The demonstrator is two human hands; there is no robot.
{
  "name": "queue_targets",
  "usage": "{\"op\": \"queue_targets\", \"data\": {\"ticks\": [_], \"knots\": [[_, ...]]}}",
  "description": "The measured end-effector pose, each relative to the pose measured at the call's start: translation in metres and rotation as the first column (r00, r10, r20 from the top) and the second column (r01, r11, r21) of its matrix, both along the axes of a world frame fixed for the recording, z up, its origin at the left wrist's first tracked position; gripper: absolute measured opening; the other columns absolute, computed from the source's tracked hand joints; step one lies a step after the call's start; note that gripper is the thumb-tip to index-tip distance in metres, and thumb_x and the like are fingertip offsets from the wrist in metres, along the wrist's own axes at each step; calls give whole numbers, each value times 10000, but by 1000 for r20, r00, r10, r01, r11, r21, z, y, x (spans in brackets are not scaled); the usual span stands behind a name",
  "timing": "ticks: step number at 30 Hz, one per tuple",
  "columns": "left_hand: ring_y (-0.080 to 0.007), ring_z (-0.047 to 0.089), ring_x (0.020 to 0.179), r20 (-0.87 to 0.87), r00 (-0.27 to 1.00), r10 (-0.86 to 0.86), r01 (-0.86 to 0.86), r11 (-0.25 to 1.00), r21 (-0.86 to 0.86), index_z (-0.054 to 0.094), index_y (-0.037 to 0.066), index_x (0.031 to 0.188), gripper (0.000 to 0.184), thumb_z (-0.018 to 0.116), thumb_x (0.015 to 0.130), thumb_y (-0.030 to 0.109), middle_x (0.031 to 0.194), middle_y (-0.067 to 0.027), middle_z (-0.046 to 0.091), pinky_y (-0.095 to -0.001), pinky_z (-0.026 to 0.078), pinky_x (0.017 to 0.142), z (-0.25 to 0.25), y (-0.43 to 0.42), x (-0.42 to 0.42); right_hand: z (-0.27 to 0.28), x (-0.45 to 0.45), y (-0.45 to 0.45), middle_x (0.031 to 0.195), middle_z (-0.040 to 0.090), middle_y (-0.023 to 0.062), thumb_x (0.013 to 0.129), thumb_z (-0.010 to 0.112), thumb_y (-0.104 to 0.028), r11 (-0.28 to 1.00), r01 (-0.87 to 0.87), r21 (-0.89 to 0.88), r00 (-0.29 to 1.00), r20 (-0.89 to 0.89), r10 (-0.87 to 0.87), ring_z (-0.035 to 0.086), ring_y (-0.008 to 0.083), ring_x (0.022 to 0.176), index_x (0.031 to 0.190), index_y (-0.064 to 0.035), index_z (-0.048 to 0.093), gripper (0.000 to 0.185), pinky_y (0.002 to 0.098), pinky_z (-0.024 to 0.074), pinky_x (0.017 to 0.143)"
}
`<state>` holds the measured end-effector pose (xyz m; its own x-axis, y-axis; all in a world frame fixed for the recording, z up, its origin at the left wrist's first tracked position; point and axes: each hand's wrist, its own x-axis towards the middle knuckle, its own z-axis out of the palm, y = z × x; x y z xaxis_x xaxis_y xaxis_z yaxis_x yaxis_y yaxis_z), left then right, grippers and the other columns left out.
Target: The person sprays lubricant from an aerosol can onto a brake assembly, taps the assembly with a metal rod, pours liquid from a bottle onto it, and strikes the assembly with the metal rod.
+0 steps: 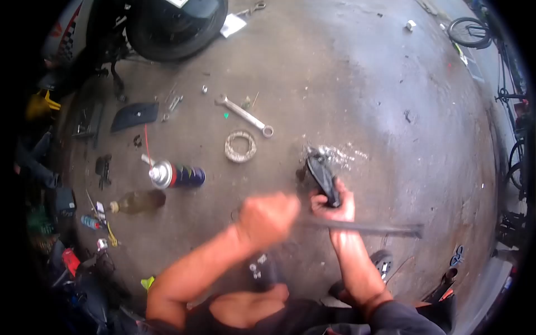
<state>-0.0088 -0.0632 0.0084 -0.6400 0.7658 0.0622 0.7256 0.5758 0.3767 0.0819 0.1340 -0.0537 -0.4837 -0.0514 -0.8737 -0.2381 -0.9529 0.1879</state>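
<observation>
Fingers of your left hand point(271, 218) are clenched into a fist, motion-blurred, and look to be grasping one end of a long dark bar point(385, 228); blur hides the exact contact. That bar runs rightward across your right wrist in this view; can't tell if it touches the skin. Your right hand point(341, 209) has its fingers and thumb wrapped around the near end of a black, elongated part point(320, 174). The part sits just ahead of your palm, its far end pointing up and slightly left, over or beside a patch of shiny debris point(346, 155) on the concrete floor point(368, 95). Can't tell whether that end touches the floor.

Ahead and left of your hands: pale ring point(252, 149) lying flat, with a combination wrench point(245, 117) just beyond it, lying diagonally. Farther left, a spray can point(190, 175) lies on its side, red straw angled up from the nozzle end. A brownish bottle point(139, 201) also lies on its side, just nearer you. Flat black panel point(135, 116) is beyond the can. Big tire point(170, 47) at upper left; bicycle wheel point(468, 44) at upper right.
</observation>
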Motion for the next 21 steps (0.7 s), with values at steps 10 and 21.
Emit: {"op": "queue_targets", "data": {"ticks": [10, 21], "knots": [[-383, 639, 629, 560, 719, 410, -501, 865, 9, 591, -9, 1090, 320, 689, 843, 168, 651, -209, 620, -480, 473, 621, -21, -36, -21, -18, -17, 49, 944, 649, 131, 966, 556, -257, 992, -104, 72, 989, -95, 111, 591, 233, 771, 1089, -42, 591, 250, 264, 463, 490], [-57, 491, 540, 878, 364, 311, -723, 688, 56, 625, -3, 1108, 344, 742, 873, 220, 687, 26, 546, -241, 394, 475, -56, -24, -1, -11, 2, -19, 907, 670, 71, 969, 562, -221, 871, -468, 151, 883, 108, 456, 613, 194, 681, 1044, -87, 585, 154, 232, 424, 410]]}}
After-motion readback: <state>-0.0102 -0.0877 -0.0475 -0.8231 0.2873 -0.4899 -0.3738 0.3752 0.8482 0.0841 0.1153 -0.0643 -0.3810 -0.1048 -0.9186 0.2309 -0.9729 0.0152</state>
